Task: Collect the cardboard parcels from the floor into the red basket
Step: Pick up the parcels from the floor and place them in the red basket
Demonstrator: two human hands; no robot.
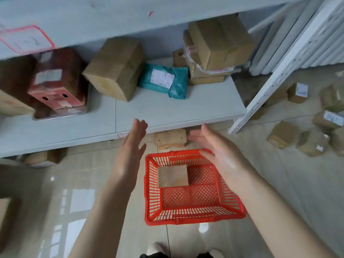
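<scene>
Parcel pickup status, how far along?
Done: one parcel lies in the basket. In hand: nothing; left hand and right hand are open, with a second parcel on the floor between them at the shelf edge. Left: that one, plus a scattered group at far right.

Floor (83,174): red basket (195,218), cardboard parcels (282,134) at R; shelf (167,110): boxes (115,71) w/ teal mailer (163,81).

One head-worn camera (wide-angle) looks forward and down at floor (74,174) and shelf (167,110).
</scene>
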